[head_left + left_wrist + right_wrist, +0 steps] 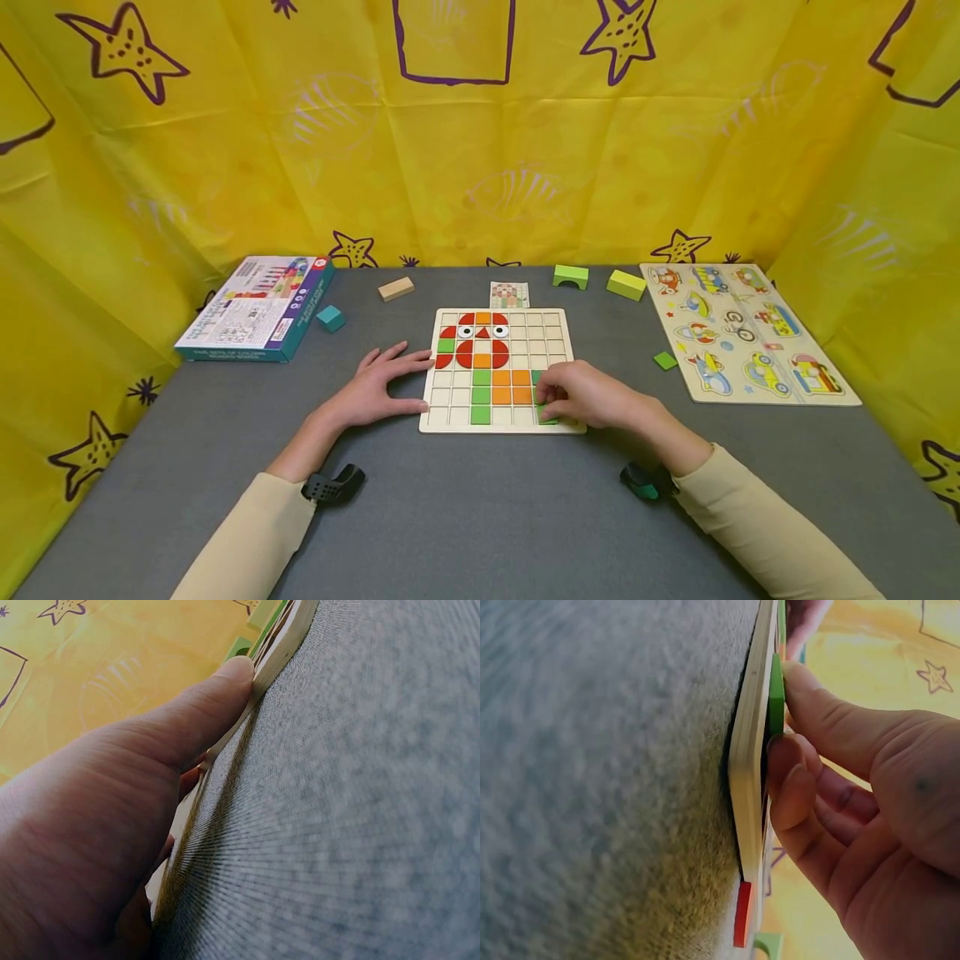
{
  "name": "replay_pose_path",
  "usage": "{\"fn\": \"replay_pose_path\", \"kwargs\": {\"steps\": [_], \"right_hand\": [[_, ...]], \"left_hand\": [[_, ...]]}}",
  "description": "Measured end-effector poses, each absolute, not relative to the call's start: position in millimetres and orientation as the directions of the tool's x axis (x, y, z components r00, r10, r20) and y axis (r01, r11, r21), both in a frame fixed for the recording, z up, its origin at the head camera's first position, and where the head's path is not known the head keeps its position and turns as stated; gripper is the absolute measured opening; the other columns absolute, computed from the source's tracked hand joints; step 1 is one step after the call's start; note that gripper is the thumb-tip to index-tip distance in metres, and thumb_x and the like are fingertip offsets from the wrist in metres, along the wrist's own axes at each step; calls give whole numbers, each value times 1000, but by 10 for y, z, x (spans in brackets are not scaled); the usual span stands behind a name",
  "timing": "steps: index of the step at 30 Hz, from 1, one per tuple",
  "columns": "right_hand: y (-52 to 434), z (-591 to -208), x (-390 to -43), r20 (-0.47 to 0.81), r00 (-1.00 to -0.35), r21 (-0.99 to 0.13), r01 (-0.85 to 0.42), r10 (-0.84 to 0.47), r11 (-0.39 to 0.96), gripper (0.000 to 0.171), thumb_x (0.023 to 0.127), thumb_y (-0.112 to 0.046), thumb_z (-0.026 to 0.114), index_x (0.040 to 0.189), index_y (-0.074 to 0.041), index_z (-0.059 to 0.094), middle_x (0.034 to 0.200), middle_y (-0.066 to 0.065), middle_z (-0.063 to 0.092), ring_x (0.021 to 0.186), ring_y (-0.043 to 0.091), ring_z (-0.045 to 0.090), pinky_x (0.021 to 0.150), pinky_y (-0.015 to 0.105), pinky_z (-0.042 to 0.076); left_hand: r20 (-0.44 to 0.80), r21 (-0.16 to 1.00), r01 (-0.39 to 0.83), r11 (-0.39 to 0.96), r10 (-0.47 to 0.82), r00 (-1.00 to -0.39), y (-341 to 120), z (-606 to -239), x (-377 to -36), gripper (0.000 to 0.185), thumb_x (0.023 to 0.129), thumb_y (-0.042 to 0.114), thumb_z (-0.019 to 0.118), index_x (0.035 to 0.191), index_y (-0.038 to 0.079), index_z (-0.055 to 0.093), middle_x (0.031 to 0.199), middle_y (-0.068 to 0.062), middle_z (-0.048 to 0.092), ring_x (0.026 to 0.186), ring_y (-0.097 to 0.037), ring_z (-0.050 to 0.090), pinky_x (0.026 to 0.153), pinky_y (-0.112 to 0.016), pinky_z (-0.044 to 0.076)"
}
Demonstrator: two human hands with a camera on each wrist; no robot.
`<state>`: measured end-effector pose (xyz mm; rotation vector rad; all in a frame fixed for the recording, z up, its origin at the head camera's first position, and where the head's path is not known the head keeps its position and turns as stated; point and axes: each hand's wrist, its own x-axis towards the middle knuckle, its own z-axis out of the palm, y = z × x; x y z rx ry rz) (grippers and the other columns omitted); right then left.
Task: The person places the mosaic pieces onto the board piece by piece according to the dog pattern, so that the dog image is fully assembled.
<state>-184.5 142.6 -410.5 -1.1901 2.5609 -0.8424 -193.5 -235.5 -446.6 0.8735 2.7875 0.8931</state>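
A wooden grid board (534, 333) lies on the grey table, with red, orange and green tiles and two eye pieces forming a bird-like figure. My right hand (592, 393) is over the board's lower right part. In the right wrist view its thumb and fingers pinch a green tile (777, 697) close over the board's surface. My left hand (378, 383) lies beside the board's left edge, fingers spread. The left wrist view shows its thumb (217, 690) at the board's edge. Part of the green tiles near the right hand is hidden by its fingers.
Behind the board lies a small picture card (509, 294). A box (255, 304), a teal block (330, 318) and a plain wooden block (396, 288) are to the left. Rightward are a green arch (571, 277), a yellow-green block (626, 285), a loose green tile (664, 361) and a vehicle puzzle board (738, 333).
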Motion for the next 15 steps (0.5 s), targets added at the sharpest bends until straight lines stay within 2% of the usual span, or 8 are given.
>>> {"fn": "replay_pose_path", "kwargs": {"steps": [15], "right_hand": [[1332, -4078, -1755, 62, -681, -529, -642, -729, 555, 15, 84, -7, 83, 85, -13, 69, 77, -11, 56, 69, 6, 52, 66, 26, 48]], "left_hand": [[86, 559, 491, 668, 542, -836, -2344, -4460, -1923, 72, 86, 45, 79, 148, 16, 55, 157, -2, 42, 150, -40, 16, 114, -65, 0]]}}
